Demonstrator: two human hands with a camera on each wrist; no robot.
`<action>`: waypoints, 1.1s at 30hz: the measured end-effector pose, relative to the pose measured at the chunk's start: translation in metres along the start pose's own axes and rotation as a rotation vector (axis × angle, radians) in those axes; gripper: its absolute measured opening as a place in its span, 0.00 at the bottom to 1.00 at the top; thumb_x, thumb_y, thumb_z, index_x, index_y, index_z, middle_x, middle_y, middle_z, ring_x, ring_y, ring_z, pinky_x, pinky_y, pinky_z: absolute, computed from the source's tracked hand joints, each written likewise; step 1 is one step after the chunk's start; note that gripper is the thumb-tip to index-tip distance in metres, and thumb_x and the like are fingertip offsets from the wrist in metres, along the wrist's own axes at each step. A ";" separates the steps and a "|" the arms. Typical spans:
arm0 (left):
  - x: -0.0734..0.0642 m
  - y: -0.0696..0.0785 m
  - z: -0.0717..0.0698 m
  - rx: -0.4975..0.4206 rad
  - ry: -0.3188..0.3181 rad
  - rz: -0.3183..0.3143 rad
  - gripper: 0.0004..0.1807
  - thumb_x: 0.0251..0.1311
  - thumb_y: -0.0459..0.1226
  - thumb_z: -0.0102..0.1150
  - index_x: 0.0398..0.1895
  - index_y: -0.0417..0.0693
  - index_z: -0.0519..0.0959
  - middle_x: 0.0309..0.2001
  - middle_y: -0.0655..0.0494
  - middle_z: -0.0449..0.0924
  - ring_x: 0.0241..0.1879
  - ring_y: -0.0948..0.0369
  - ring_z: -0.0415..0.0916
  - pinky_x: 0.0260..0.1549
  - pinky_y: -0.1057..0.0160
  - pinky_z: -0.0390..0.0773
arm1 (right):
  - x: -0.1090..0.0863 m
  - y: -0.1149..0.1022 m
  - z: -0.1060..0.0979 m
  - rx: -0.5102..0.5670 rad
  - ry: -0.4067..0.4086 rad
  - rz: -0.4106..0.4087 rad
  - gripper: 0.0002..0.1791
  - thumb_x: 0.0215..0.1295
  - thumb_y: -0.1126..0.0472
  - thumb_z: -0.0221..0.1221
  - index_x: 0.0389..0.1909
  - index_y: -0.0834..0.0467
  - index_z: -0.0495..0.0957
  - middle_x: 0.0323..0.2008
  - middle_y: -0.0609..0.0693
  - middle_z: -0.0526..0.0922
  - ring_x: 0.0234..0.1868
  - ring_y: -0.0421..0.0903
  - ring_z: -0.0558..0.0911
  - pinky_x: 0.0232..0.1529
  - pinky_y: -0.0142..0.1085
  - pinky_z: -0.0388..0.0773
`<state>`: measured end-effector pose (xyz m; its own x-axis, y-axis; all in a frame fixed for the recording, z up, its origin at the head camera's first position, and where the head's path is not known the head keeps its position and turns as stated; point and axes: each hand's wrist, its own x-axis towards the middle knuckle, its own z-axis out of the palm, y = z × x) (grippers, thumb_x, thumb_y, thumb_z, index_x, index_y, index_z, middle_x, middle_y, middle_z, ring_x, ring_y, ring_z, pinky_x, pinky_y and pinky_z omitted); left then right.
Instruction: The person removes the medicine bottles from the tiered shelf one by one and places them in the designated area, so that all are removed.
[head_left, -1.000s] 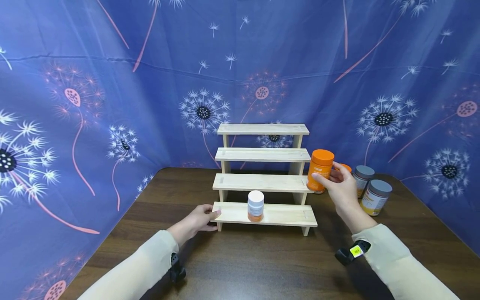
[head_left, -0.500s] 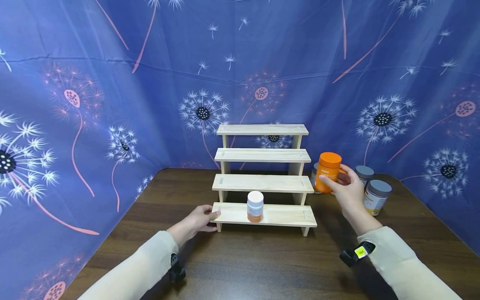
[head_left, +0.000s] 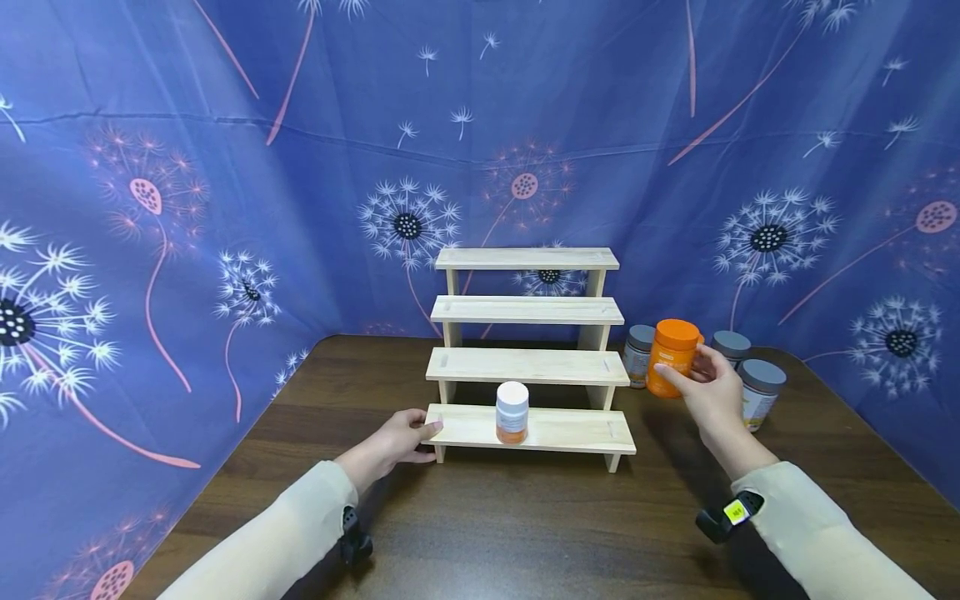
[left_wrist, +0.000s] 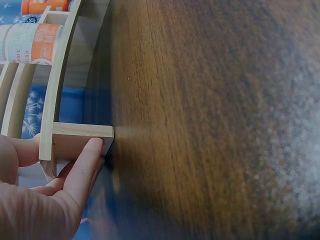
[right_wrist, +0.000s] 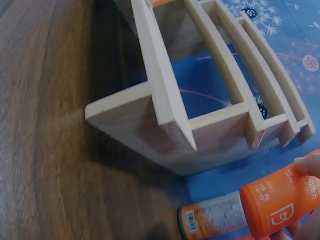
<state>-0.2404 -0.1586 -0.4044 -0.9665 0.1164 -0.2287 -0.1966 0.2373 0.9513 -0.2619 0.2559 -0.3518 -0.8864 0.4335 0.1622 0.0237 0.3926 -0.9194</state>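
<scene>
My right hand (head_left: 708, 387) grips an orange bottle (head_left: 672, 358) with an orange lid, to the right of a wooden step shelf (head_left: 528, 367). In the right wrist view the orange bottle (right_wrist: 280, 200) tilts across the picture, thumb and fingers on its side. My left hand (head_left: 397, 437) holds the left end of the shelf's lowest step. Seen from the left wrist, its thumb lies over the step and a fingertip presses the side support (left_wrist: 82, 137). A white-lidded bottle (head_left: 512, 412) with an orange lower band stands on the lowest step.
Grey-lidded jars stand on the table's right side: one jar (head_left: 637, 354) close to the shelf, another jar (head_left: 731, 346) behind my right hand, a third jar (head_left: 761, 392) farther right. Part of another orange lid shows behind the held bottle. A blue dandelion-print cloth (head_left: 480, 125) hangs behind.
My right hand has carried the orange bottle rightward and down, away from the shelf's right end, uncovering a grey-lidded jar. The left hand and the white-lidded bottle have stayed put.
</scene>
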 end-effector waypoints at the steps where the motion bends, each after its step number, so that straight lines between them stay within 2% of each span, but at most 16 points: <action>1: 0.000 0.000 0.000 -0.001 0.000 0.000 0.18 0.71 0.35 0.50 0.55 0.28 0.69 0.42 0.42 0.73 0.41 0.55 0.75 0.41 0.56 0.88 | 0.001 0.002 0.000 0.000 0.000 0.005 0.42 0.62 0.48 0.64 0.73 0.56 0.57 0.65 0.58 0.68 0.59 0.51 0.71 0.67 0.47 0.73; 7: 0.000 -0.002 0.001 -0.001 0.003 0.003 0.17 0.71 0.34 0.50 0.55 0.28 0.69 0.41 0.41 0.74 0.41 0.55 0.76 0.40 0.56 0.88 | 0.008 0.014 -0.003 -0.011 0.006 0.025 0.42 0.63 0.48 0.63 0.73 0.58 0.56 0.66 0.59 0.67 0.63 0.54 0.69 0.68 0.50 0.70; 19: 0.003 -0.002 0.002 -0.010 0.005 0.003 0.18 0.71 0.35 0.51 0.55 0.28 0.68 0.41 0.41 0.74 0.41 0.54 0.76 0.40 0.55 0.88 | 0.019 0.039 -0.009 -0.021 -0.027 0.070 0.42 0.66 0.55 0.60 0.73 0.65 0.50 0.68 0.66 0.62 0.66 0.60 0.65 0.69 0.53 0.68; 27: -0.001 0.000 -0.001 -0.007 -0.047 0.035 0.22 0.70 0.38 0.53 0.55 0.26 0.67 0.41 0.40 0.74 0.41 0.55 0.77 0.40 0.60 0.88 | 0.025 0.051 -0.013 -0.014 -0.042 0.125 0.42 0.66 0.58 0.59 0.73 0.66 0.48 0.69 0.69 0.60 0.68 0.62 0.63 0.70 0.55 0.65; 33: 0.000 -0.001 0.000 -0.017 -0.012 0.003 0.18 0.71 0.35 0.51 0.55 0.28 0.69 0.42 0.41 0.74 0.41 0.55 0.76 0.41 0.56 0.88 | 0.026 0.060 -0.016 -0.053 -0.050 0.126 0.40 0.66 0.58 0.59 0.72 0.69 0.50 0.68 0.71 0.61 0.66 0.63 0.64 0.68 0.57 0.67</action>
<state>-0.2404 -0.1586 -0.4052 -0.9650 0.1287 -0.2285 -0.1969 0.2203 0.9553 -0.2758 0.3034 -0.3967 -0.8967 0.4417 0.0279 0.1593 0.3808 -0.9108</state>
